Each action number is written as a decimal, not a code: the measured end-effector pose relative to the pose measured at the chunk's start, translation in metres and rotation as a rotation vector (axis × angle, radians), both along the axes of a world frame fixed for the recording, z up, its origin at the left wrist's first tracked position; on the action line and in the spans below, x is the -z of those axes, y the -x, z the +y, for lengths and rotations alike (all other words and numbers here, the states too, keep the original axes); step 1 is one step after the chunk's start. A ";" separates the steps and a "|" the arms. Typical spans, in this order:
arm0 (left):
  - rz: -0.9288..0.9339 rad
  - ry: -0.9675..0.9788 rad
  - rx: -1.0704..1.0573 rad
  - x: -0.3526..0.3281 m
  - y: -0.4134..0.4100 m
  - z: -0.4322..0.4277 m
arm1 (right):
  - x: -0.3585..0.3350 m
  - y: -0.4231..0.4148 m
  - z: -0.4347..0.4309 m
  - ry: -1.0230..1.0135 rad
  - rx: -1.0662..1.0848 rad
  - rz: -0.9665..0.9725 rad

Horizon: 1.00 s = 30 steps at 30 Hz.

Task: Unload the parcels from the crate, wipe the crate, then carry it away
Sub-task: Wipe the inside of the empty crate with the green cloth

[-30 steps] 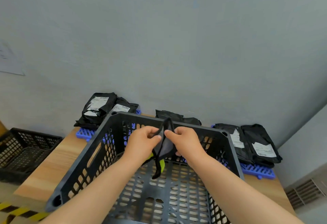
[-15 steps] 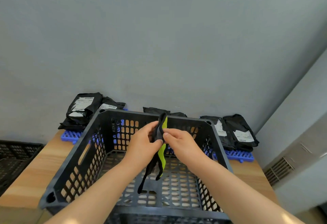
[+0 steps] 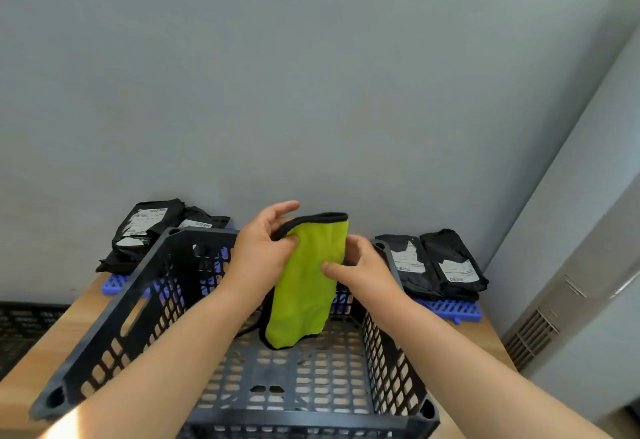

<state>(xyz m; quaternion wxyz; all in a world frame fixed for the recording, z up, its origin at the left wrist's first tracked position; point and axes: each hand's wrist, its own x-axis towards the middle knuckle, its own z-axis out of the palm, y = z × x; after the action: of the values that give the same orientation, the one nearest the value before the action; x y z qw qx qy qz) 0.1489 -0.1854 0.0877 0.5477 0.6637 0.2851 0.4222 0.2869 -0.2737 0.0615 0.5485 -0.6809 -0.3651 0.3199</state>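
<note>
I see the cloth [image 3: 308,279], bunched a sec ago, now opened green-side out above the empty crate [image 3: 114,327] on the table [image 3: 79,303], L hand [image 3: 263,251] pinching its top hem, R hand [image 3: 363,269] gripping its side; parcels [image 3: 429,262] out behind, so wiping's next, I reckon.

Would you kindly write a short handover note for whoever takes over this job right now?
Left hand: pinches the top edge of the cloth.
Right hand: grips the cloth's right side.
Cloth: green, hangs down into the crate, which stands on the table.
Parcels: stacked on blue mats behind the crate, at left and at right.
Done: no parcel shows in the crate.
Left: wipe the crate, then carry it away.
</note>
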 end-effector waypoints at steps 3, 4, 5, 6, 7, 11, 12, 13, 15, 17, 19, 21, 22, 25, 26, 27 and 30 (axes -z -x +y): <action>-0.101 0.063 0.011 -0.019 -0.018 -0.004 | 0.006 -0.015 -0.015 -0.010 -0.139 0.230; -0.154 0.107 0.004 -0.025 -0.026 -0.004 | 0.005 -0.024 -0.019 -0.038 -0.147 0.255; -0.206 0.165 -0.009 -0.028 -0.033 -0.004 | 0.003 -0.032 -0.021 -0.070 -0.136 0.276; -0.235 0.228 -0.018 -0.030 -0.040 -0.005 | -0.001 -0.040 -0.024 -0.103 -0.115 0.298; -0.227 0.296 -0.011 -0.030 -0.053 -0.007 | -0.005 -0.054 -0.028 -0.131 -0.097 0.314; 0.167 0.450 0.146 -0.007 -0.087 -0.033 | -0.014 -0.091 -0.036 -0.186 0.000 0.340; 0.203 0.450 0.123 0.000 -0.098 -0.042 | -0.013 -0.103 -0.038 -0.179 0.023 0.317; 0.206 0.457 0.076 0.009 -0.111 -0.048 | -0.010 -0.116 -0.041 -0.175 0.049 0.290; 0.193 0.464 -0.018 0.022 -0.132 -0.057 | -0.001 -0.135 -0.047 -0.158 0.112 0.222; 0.196 0.440 -0.107 0.029 -0.151 -0.065 | 0.009 -0.154 -0.053 -0.149 0.165 0.173; 0.226 0.359 -0.178 0.034 -0.167 -0.075 | 0.019 -0.169 -0.060 -0.178 0.144 0.143; 0.274 0.201 -0.214 0.036 -0.184 -0.086 | 0.029 -0.188 -0.066 -0.192 0.063 0.116; 0.303 0.113 -0.223 0.038 -0.191 -0.091 | 0.035 -0.197 -0.069 -0.182 0.027 0.089; 0.457 -0.069 -0.223 0.045 -0.210 -0.103 | 0.055 -0.223 -0.075 -0.118 -0.004 -0.048; 0.528 -0.121 -0.225 0.049 -0.217 -0.106 | 0.061 -0.231 -0.077 -0.102 0.002 -0.102; 0.586 -0.155 -0.233 0.054 -0.225 -0.112 | 0.068 -0.240 -0.080 -0.080 0.004 -0.151; 0.651 -0.188 -0.244 0.065 -0.241 -0.122 | 0.078 -0.258 -0.088 -0.009 0.000 -0.231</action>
<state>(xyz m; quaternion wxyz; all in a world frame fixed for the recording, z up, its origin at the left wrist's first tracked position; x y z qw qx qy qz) 0.3894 -0.3072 0.0223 0.3103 0.7718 0.4817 0.2757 0.5449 -0.3612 -0.0168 0.5057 -0.7107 -0.4273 0.2379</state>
